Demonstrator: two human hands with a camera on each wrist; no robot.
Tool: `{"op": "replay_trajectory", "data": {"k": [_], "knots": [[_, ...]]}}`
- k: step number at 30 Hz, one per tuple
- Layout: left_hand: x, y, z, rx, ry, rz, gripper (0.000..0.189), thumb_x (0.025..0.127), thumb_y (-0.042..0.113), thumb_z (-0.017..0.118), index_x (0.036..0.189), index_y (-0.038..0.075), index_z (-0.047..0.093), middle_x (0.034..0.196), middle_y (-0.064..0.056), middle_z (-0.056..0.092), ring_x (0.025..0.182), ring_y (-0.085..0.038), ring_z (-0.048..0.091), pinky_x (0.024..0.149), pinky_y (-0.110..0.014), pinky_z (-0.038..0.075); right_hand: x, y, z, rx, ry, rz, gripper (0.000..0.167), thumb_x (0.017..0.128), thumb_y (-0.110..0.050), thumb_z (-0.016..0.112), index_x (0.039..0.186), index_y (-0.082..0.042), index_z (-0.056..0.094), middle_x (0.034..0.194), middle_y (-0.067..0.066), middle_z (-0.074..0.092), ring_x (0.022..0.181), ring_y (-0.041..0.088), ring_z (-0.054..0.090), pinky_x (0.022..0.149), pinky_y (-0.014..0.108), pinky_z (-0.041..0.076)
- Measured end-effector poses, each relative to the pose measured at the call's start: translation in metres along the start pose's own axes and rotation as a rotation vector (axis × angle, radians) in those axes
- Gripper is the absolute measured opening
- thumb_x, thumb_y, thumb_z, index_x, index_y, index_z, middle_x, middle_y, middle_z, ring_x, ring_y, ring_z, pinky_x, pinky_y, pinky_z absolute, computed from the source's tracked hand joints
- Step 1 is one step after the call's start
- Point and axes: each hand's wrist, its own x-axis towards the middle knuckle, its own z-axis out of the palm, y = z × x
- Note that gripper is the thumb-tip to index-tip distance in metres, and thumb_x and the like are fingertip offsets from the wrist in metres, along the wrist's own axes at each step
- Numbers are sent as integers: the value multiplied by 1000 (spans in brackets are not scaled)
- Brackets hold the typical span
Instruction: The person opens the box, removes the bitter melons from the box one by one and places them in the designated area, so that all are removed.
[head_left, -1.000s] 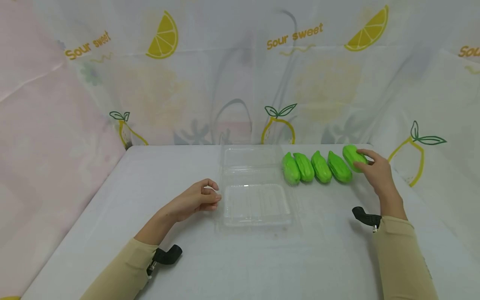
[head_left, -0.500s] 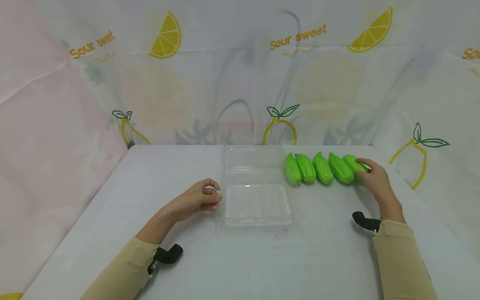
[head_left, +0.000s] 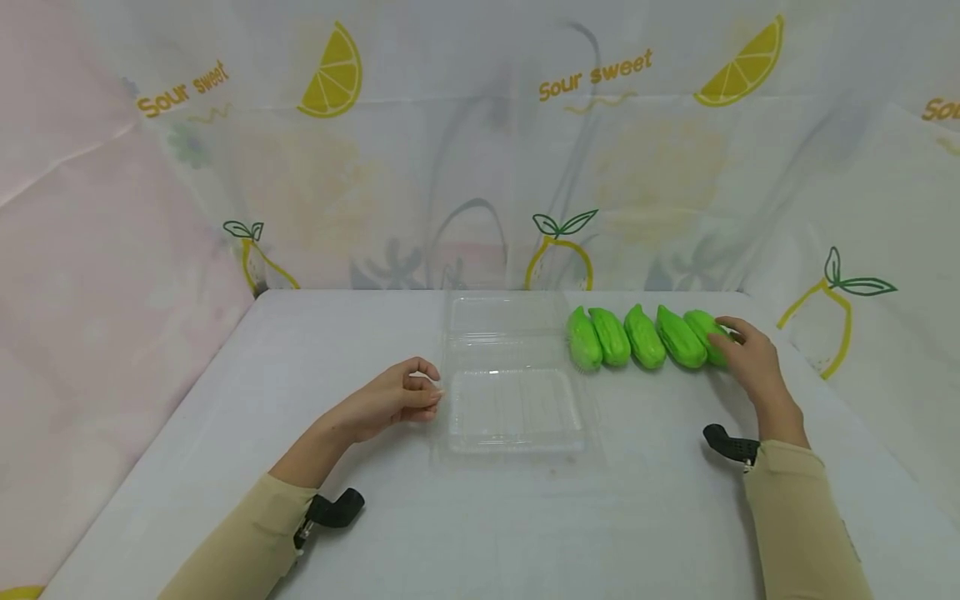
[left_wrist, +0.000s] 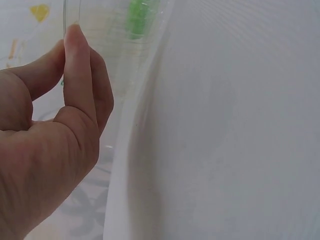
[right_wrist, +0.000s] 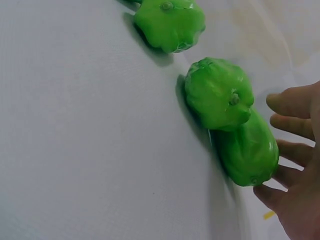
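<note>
A clear plastic clamshell box (head_left: 517, 408) lies open on the table in the head view, its lid (head_left: 506, 315) toward the back. My left hand (head_left: 386, 402) pinches the box's left edge between thumb and fingers; the left wrist view shows the clear rim at my fingertips (left_wrist: 76, 37). Several green, ribbed, papaya-like fruits stand in a row right of the lid. Beside the rightmost green fruit (head_left: 701, 323) is my right hand (head_left: 753, 362), fingers spread. In the right wrist view that fruit (right_wrist: 250, 150) rests against its neighbour (right_wrist: 217, 92), partly hidden behind it.
A white cloth covers the table (head_left: 510, 533). Printed curtains (head_left: 465, 150) rise along its back and sides. The leftmost fruit (head_left: 585, 337) sits close against the box's right side.
My right hand has lowered the rightmost fruit onto the table at the row's end, and its fingers have loosened from it. The left hand stays at the box edge.
</note>
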Motion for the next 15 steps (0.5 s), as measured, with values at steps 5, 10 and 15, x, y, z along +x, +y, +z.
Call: {"op": "replay_trajectory", "data": {"k": [5, 10, 15], "knots": [[0, -2, -3, -1, -20, 4, 39, 99, 11, 61, 127, 1, 37, 89, -1, 58, 80, -10, 63, 76, -20, 58, 0, -1, 2, -11, 14, 6, 60, 105, -39, 41, 149, 2, 36, 152, 35, 32, 139, 56, 31, 110, 68, 32], [-3, -2, -5, -27, -28, 7, 39, 99, 10, 59, 129, 1, 37, 88, -2, 60, 79, -10, 64, 75, -20, 59, 2, -7, 2, -32, 22, -7, 61, 105, -40, 39, 151, 0, 34, 155, 34, 27, 142, 56, 26, 109, 71, 30], [-2, -2, -7, -33, -21, -9, 40, 100, 16, 58, 130, 1, 36, 88, -3, 60, 79, -10, 62, 76, -21, 59, 0, -14, 0, -30, 69, -66, 59, 105, -38, 41, 150, 0, 36, 157, 32, 27, 144, 54, 23, 111, 71, 28]]}}
